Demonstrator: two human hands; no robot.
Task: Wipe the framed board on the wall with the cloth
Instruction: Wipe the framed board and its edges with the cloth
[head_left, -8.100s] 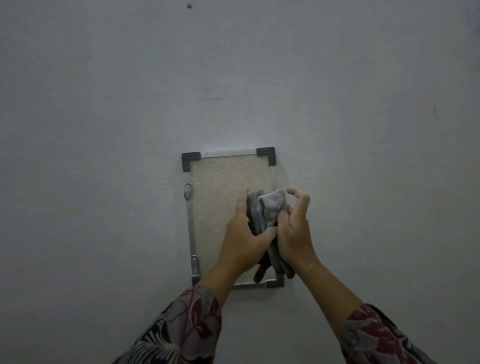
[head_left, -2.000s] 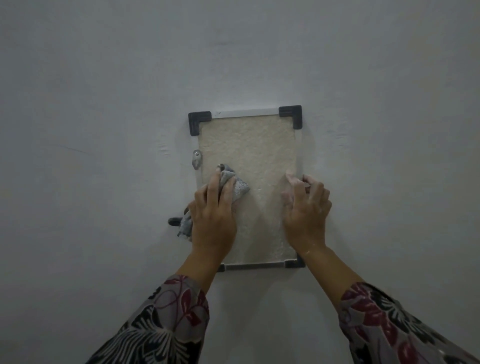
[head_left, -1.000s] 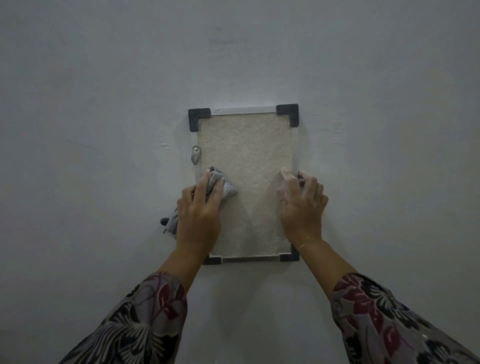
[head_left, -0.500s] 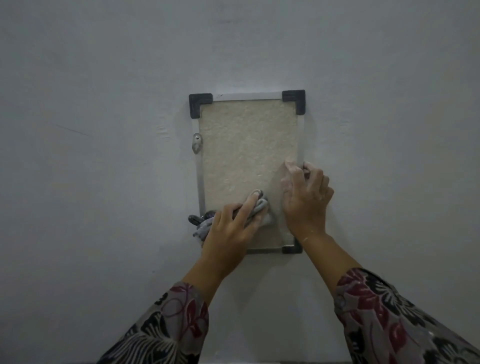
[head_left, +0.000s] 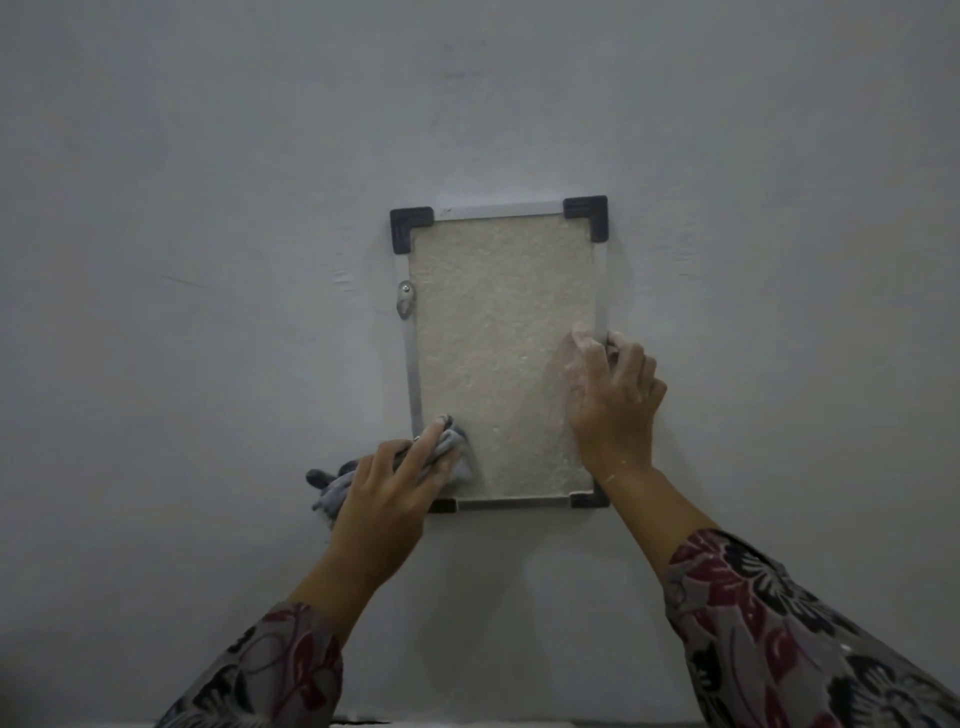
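A small framed board hangs upright on the pale wall, with a beige textured face, a thin metal frame and black plastic corners. My left hand presses a crumpled grey cloth against the board's lower left corner; the cloth's tail sticks out to the left past the frame. My right hand rests flat on the board's right edge, fingers curled around the frame about halfway down. The lower left corner piece is mostly hidden by my left hand.
A small metal hanger bracket with a screw sits on the frame's left side. The plain grey-white wall surrounds the board. Patterned floral sleeves cover both forearms at the bottom of the view.
My left hand has slid the cloth down from the middle of the left edge, across the lower board, and back to the lower left corner. My right hand has stayed on the right edge.
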